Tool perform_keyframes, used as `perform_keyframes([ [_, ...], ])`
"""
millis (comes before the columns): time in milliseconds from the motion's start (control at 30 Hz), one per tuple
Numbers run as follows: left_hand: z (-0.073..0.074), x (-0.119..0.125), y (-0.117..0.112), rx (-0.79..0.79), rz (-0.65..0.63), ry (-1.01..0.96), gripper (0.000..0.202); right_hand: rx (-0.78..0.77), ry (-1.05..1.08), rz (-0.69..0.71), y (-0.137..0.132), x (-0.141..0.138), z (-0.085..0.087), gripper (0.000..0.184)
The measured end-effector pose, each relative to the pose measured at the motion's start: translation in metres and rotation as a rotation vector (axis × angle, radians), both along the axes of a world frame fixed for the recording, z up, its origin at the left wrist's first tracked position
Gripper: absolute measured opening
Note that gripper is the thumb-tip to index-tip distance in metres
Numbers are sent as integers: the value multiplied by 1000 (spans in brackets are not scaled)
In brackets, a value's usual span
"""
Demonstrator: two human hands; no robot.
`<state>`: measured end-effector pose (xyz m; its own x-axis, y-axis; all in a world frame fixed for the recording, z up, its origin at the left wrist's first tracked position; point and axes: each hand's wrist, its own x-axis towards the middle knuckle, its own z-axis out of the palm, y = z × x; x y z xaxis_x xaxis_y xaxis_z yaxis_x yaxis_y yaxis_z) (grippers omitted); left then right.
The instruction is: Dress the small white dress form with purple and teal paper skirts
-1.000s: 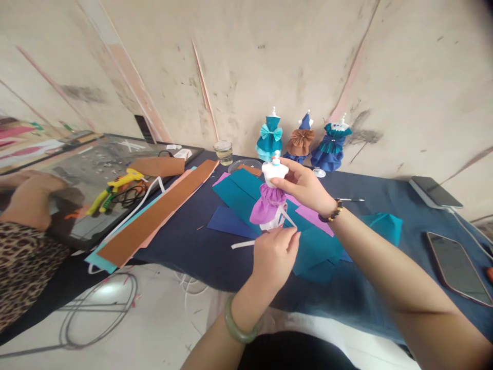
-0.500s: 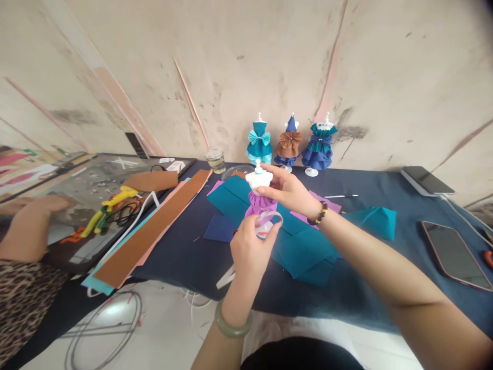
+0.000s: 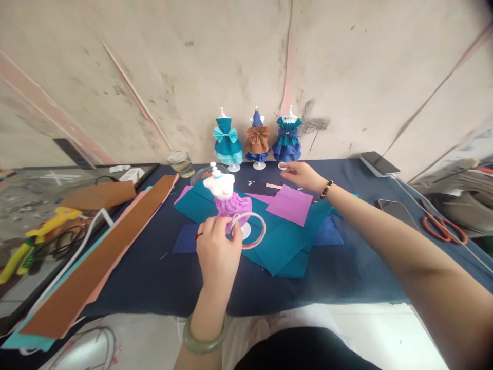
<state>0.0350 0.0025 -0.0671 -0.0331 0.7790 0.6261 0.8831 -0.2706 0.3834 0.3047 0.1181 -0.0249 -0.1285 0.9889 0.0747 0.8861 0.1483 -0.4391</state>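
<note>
My left hand is closed around a roll of tape and the lower part of a small white dress form. The form leans to the left and wears a gathered purple skirt; its round base shows through the tape ring. My right hand stretches toward the back of the table, fingers extended and loosely apart, with nothing visible in them. Its fingertips are by the base of a dress form in a teal and blue dress. I cannot tell whether they touch it. A purple fabric square lies below this hand.
Two more dressed forms, one teal and one brown, stand along the wall. Teal fabric covers the table's middle. Brown strips and a yellow glue gun lie left; scissors and phones lie right.
My right hand has let go of the dress form and moved back and right. The form now tilts left in my left hand. The view has turned right.
</note>
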Motion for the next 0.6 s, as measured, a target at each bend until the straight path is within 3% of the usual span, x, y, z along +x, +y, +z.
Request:
perform_keyframes([
  [133, 9, -4, -1, -204, -86, -204, 13, -83, -218, -177, 4, 47, -35, 35],
  [300, 14, -9, -1, -383, -197, -380, 30, -171, -340, -299, 3, 70, -62, 30],
  [433, 14, -13, -1, -448, -203, -442, 35, -228, -377, -277, 3, 73, -65, 31],
  [600, 18, -18, -2, -480, -200, -534, 33, -205, -413, -265, -13, 76, -56, 34],
])
